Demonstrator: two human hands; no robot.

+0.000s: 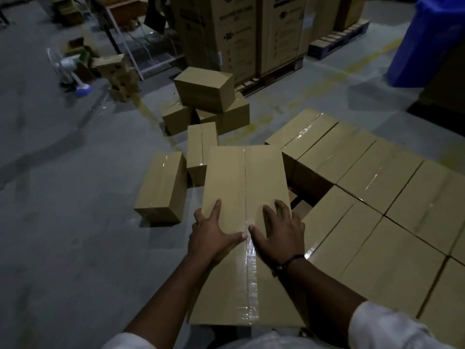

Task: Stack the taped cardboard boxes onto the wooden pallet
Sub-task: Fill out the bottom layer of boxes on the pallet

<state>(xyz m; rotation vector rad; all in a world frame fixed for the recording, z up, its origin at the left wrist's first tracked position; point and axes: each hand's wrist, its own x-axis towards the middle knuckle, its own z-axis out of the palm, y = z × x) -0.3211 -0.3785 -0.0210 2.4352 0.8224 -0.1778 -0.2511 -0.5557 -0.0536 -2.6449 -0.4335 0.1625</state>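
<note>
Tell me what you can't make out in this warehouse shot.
Head view:
- Pallet: hidden under the row of boxes; only a dark gap shows.
- Box being held: its near end and underside are blocked by the arms, left hand and right hand.
- Print on the tall cartons: too dim and blurry to read.
- Blue bin: cut off by the right edge.

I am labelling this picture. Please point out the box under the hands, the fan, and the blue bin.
box under the hands (pixel 245 177): head view, top face near the taped seam.
fan (pixel 66 65): head view, white head.
blue bin (pixel 425 46): head view, side wall.
</note>
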